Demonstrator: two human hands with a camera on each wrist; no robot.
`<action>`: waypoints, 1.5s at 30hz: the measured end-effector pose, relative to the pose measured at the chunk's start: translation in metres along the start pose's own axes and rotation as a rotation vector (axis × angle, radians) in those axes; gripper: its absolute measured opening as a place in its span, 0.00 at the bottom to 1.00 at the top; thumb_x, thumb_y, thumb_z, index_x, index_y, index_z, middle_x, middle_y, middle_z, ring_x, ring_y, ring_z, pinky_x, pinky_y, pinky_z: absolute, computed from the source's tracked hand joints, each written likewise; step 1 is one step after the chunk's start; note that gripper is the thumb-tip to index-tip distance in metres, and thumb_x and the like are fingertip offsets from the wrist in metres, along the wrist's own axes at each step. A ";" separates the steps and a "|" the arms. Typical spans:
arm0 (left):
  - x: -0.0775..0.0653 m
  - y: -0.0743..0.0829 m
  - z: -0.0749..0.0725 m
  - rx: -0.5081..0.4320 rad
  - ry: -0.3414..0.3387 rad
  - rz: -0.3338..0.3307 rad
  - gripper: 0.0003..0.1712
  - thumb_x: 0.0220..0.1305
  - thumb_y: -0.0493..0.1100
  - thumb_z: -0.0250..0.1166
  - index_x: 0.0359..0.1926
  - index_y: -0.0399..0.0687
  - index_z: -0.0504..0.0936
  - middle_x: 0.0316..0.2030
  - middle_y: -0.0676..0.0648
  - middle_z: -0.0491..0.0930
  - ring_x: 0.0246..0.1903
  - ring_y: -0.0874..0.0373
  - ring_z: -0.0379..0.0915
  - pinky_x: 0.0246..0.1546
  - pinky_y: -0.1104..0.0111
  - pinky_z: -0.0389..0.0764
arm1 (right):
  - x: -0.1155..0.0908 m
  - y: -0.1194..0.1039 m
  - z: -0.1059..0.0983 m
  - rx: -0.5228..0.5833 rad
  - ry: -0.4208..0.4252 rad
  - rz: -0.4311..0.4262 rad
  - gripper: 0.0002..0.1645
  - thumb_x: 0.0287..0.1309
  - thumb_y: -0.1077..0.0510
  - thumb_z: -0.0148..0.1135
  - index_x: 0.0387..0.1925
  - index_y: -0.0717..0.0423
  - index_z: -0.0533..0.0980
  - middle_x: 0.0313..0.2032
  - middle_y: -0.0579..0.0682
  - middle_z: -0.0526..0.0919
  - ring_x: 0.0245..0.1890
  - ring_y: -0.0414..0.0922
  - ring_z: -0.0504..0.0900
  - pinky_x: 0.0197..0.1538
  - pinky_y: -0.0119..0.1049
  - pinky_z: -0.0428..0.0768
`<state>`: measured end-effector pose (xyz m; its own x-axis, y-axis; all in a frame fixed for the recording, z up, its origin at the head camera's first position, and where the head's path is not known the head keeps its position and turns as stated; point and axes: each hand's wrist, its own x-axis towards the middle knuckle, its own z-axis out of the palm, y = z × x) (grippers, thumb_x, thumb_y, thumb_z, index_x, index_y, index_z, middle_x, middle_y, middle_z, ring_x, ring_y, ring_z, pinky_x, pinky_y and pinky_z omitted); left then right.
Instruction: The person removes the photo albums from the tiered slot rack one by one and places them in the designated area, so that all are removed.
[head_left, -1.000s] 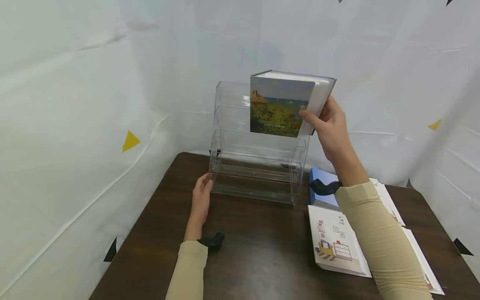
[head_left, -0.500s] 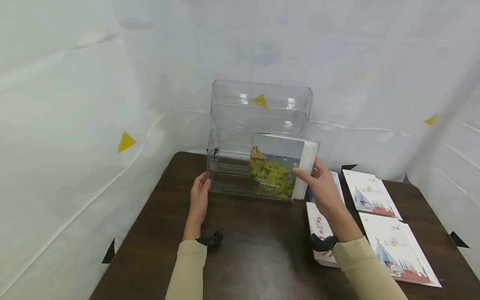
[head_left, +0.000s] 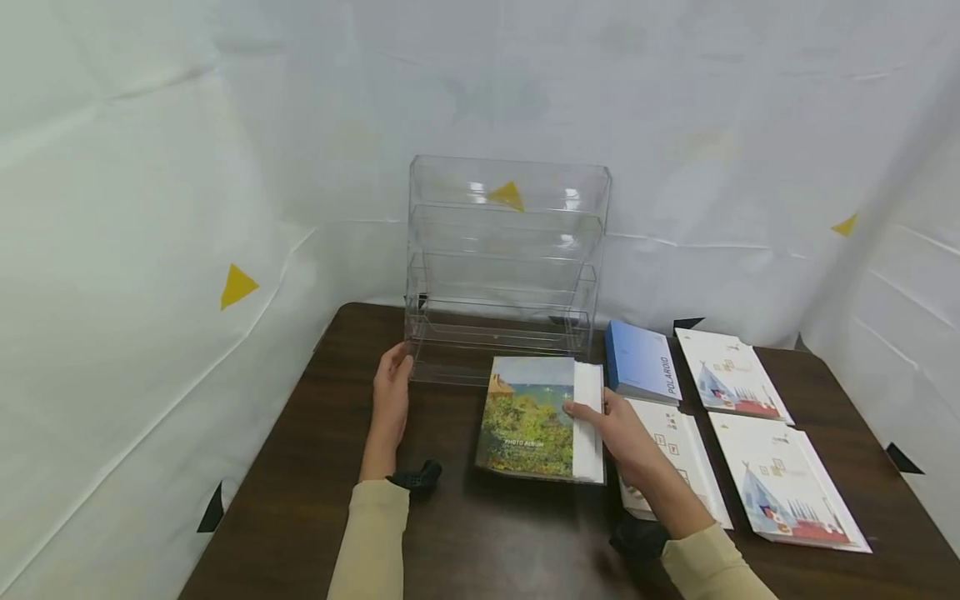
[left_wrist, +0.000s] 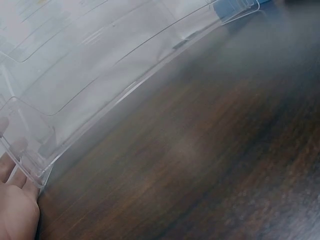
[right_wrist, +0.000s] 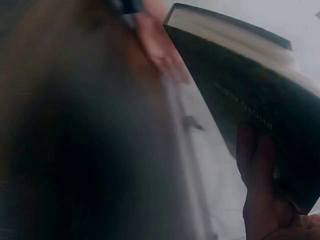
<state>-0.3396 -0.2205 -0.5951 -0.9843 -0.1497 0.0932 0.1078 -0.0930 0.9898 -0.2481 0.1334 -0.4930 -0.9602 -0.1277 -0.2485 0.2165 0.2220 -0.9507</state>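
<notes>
My right hand (head_left: 622, 437) grips a photo album (head_left: 528, 417) by its page-edge side, thumb on the front cover. The cover shows a painted house, greenery and sea with the words "PHOTO ALBUM". It is held over the table just in front of a clear tiered display rack (head_left: 506, 229). In the right wrist view, fingers lie on the dark cover of the album (right_wrist: 240, 85). My left hand (head_left: 392, 392) holds the rack's lower left front corner. Through the plastic in the left wrist view, fingers of the left hand (left_wrist: 17, 210) show; the thumb is unclear there.
Right of the rack lies a blue book marked "POLAROID" (head_left: 642, 362). A white illustrated album (head_left: 686, 450) lies in front of it, partly behind my right hand. Two more white albums (head_left: 738, 375) lie farther right. White sheeting (head_left: 675, 125) stands behind the brown table (head_left: 480, 550).
The photo album in my right hand has come down from before the rack's upper tiers toward the table and nearer to me. My left hand stays at the rack's corner.
</notes>
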 end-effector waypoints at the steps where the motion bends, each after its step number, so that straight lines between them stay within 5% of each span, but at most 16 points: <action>1: 0.000 0.000 -0.001 -0.003 -0.001 -0.002 0.29 0.87 0.53 0.52 0.80 0.51 0.66 0.80 0.43 0.63 0.82 0.46 0.56 0.83 0.45 0.58 | 0.000 0.004 0.003 -0.020 -0.001 0.006 0.37 0.77 0.47 0.65 0.72 0.65 0.65 0.42 0.53 0.83 0.35 0.43 0.87 0.38 0.39 0.89; 16: 0.000 0.001 0.004 -0.021 -0.010 -0.012 0.28 0.87 0.53 0.53 0.79 0.52 0.67 0.80 0.45 0.63 0.83 0.48 0.54 0.83 0.46 0.57 | -0.004 0.028 0.016 -0.218 0.058 0.043 0.37 0.73 0.47 0.68 0.68 0.68 0.66 0.48 0.62 0.83 0.33 0.44 0.87 0.34 0.41 0.87; 29: -0.001 -0.002 0.003 -0.014 -0.004 -0.007 0.27 0.87 0.52 0.52 0.79 0.50 0.67 0.80 0.46 0.65 0.82 0.48 0.56 0.83 0.47 0.58 | -0.012 0.005 -0.004 -0.538 0.032 0.018 0.44 0.77 0.33 0.59 0.66 0.72 0.71 0.51 0.69 0.83 0.32 0.47 0.84 0.31 0.42 0.84; 32: -0.001 -0.002 0.002 -0.015 0.001 -0.006 0.27 0.87 0.50 0.52 0.79 0.49 0.67 0.80 0.45 0.65 0.82 0.47 0.56 0.83 0.47 0.58 | -0.016 -0.002 -0.015 -0.593 0.042 0.011 0.41 0.78 0.32 0.57 0.60 0.69 0.78 0.48 0.64 0.88 0.29 0.47 0.89 0.31 0.42 0.88; 38: 0.001 -0.001 -0.002 -0.021 0.006 -0.002 0.28 0.87 0.51 0.53 0.79 0.49 0.67 0.80 0.46 0.65 0.82 0.48 0.57 0.83 0.48 0.58 | -0.019 -0.013 -0.037 -0.736 0.161 -0.004 0.46 0.76 0.19 0.42 0.40 0.57 0.80 0.29 0.50 0.86 0.26 0.46 0.85 0.28 0.40 0.77; 45: 0.001 -0.003 -0.007 -0.056 -0.003 -0.019 0.28 0.88 0.50 0.51 0.80 0.47 0.65 0.81 0.44 0.63 0.83 0.47 0.54 0.84 0.47 0.55 | -0.017 -0.004 -0.049 -0.645 0.176 0.000 0.47 0.79 0.22 0.40 0.40 0.59 0.82 0.28 0.51 0.85 0.27 0.47 0.85 0.32 0.40 0.74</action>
<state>-0.3404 -0.2272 -0.5991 -0.9867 -0.1440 0.0749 0.0967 -0.1510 0.9838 -0.2413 0.1818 -0.4763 -0.9866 0.0195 -0.1622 0.1196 0.7626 -0.6357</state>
